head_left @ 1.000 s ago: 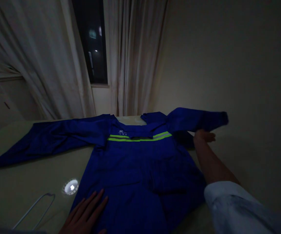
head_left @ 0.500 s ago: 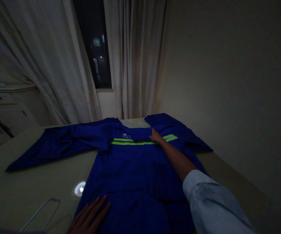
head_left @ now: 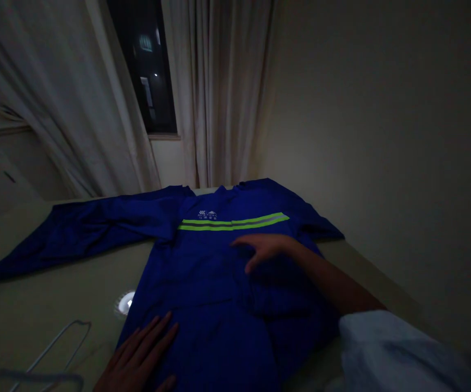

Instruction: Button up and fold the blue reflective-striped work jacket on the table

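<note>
A blue work jacket (head_left: 203,261) lies spread front side up, with a yellow-green reflective stripe (head_left: 211,224) across the chest and a white printed logo above it. Its left-side sleeve (head_left: 76,228) stretches out toward the left. My left hand (head_left: 141,351) rests flat on the lower left part of the jacket, fingers extended. Over the middle of the jacket, just below the stripe, is my right hand (head_left: 262,249), thumb and fingers apart and holding nothing. Whether it touches the cloth I cannot tell.
The jacket lies on a pale table (head_left: 97,277). At the lower left is a white wire hanger (head_left: 56,348), and beside the jacket shines a bright round spot (head_left: 125,302). Curtains (head_left: 219,98) and a dark window (head_left: 143,71) stand behind; a wall (head_left: 366,141) borders the right.
My right hand has let go of the jacket's collar edge and moved down toward me. The upper chest cloth, folded down before, now lies up at the neck. My left hand stays on the jacket.
</note>
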Demonstrator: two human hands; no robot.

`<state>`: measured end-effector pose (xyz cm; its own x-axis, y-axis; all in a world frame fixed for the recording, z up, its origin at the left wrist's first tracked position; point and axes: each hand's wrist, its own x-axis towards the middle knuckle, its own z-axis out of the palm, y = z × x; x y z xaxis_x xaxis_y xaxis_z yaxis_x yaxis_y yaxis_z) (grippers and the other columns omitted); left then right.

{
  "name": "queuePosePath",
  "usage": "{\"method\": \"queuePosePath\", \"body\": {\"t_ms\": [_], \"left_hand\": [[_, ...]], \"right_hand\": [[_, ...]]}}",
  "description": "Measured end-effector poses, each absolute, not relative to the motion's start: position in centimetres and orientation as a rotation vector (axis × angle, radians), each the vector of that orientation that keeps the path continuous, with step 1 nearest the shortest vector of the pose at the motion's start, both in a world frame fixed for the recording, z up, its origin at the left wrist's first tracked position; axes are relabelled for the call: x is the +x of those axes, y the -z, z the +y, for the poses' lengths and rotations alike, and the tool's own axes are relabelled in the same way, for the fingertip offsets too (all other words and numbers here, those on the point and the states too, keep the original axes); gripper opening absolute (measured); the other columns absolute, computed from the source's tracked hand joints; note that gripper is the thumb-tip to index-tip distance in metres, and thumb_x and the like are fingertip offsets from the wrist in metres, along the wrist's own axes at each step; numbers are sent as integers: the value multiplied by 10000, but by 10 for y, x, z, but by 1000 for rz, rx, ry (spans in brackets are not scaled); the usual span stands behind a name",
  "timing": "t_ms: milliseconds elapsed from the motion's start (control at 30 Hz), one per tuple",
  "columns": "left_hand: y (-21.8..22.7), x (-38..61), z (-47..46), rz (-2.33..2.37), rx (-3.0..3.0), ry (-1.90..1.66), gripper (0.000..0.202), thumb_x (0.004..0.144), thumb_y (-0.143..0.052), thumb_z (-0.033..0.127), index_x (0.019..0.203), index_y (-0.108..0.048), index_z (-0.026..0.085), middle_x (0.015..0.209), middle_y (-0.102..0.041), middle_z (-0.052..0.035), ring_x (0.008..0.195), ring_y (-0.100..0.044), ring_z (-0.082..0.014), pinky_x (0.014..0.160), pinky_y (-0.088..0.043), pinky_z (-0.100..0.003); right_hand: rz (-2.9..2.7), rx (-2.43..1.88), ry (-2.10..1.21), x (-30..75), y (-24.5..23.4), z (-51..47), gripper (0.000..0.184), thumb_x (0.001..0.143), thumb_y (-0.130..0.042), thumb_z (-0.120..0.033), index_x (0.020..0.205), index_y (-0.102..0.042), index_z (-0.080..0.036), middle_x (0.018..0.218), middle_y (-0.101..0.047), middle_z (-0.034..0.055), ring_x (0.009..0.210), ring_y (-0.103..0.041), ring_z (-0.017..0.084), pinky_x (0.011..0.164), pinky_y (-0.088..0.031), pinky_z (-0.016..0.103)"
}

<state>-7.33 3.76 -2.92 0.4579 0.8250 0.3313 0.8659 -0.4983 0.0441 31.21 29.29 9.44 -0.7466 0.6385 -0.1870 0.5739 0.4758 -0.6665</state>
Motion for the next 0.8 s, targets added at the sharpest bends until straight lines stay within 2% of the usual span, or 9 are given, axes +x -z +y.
{"method": "queuePosePath", "body": {"t_ms": [33,67,167,233,367,433,567,667,800], "left_hand": [[28,-73,36,-1510,-2574,471,908,897,-605,537,1663,-118,523,1583,-477,77,1354,-618,-307,994,-656,-506],[28,-74,35,-1524,-2578,466,901,900,-608,541,1665,-133,518,1599,-464,77,1375,-603,-309,1016,-643,-518],[32,-75,31,-1548,-2584,455,876,915,-607,548,1672,-170,484,1637,-443,55,1420,-565,-324,1088,-581,-563],[35,-76,31,-1530,-2575,495,833,935,-591,542,1672,-212,453,1634,-474,29,1419,-566,-323,1120,-539,-551],[32,-74,34,-1393,-2543,595,752,965,-550,534,1659,-311,369,1594,-545,-22,1372,-605,-300,1137,-483,-479],[23,-69,35,-1303,-2527,602,736,971,-549,535,1648,-353,323,1573,-569,-47,1342,-626,-297,1193,-404,-475],[-6,-37,29,-1114,-2625,519,702,996,-575,536,1635,-389,310,1560,-584,-21,1327,-632,-253,1281,-255,-426],[-21,1,21,-1020,-2858,403,738,1009,-587,529,1665,-307,338,1647,-469,11,1412,-561,-238,1235,-359,-399],[-25,44,25,-1079,-3091,259,816,986,-630,500,1683,-231,355,1699,-377,-24,1424,-535,-317,1132,-482,-489]], "right_hand": [[-2746,-1071,-1087,319,-88,268,882,613,-988,-357,1413,-642,-222,1423,-653,104,1296,-622,297,1095,-486,372],[-2806,-1098,-1014,327,-85,245,826,650,-970,-325,1404,-650,-213,1408,-660,113,1286,-625,298,1089,-481,375],[-2734,-1191,-844,364,-99,188,318,895,-749,-209,1210,-736,-167,1169,-742,107,1105,-686,250,1004,-487,361],[-2630,-1189,-882,394,-119,154,151,937,-717,-248,1050,-771,-165,1006,-747,73,961,-696,212,906,-495,323],[-2549,-1239,-1376,439,-153,88,338,894,-779,-523,946,-820,-192,802,-697,22,696,-640,146,631,-452,245],[-2507,-1374,-1416,443,-159,65,417,887,-765,-596,1002,-825,-200,844,-718,37,713,-644,152,631,-452,250],[-2409,-1584,-1131,418,-155,50,493,863,-781,-643,1086,-759,-204,945,-745,49,820,-670,186,712,-472,278],[-2486,-1596,-880,386,-146,52,466,859,-779,-653,1038,-728,-226,945,-753,53,801,-685,214,683,-454,300],[-2593,-1647,-429,339,-131,62,488,879,-717,-702,956,-709,-220,938,-769,137,757,-713,289,689,-479,373]]}}
